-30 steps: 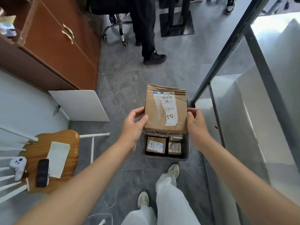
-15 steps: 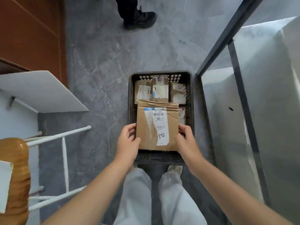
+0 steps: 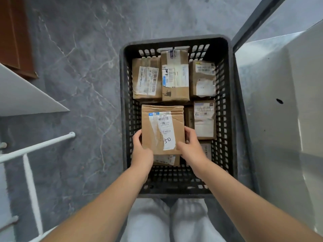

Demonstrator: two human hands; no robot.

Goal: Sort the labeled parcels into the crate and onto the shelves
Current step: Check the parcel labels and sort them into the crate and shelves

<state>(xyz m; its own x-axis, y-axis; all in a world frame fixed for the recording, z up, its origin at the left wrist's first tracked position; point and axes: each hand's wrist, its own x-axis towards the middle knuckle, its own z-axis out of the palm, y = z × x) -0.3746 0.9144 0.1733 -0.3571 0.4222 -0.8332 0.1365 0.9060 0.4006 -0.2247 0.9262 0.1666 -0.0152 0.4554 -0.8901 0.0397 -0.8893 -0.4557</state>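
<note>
Squarely over crate (image 3: 174, 39), parcel (image 3: 162, 130) long axis pointing away, left hand (image 3: 142, 151) and right hand (image 3: 191, 148) gripping near corners.

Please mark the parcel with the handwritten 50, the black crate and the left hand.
parcel marked 50 (image 3: 163, 129): head view, on its white label.
black crate (image 3: 176, 39): head view, on the far rim.
left hand (image 3: 142, 151): head view, on the back of the hand gripping the parcel's left edge.

We count seven brown cardboard parcels (image 3: 162, 130), one black slotted plastic crate (image 3: 174, 40), one left hand (image 3: 142, 152), one right hand (image 3: 191, 147).
</note>
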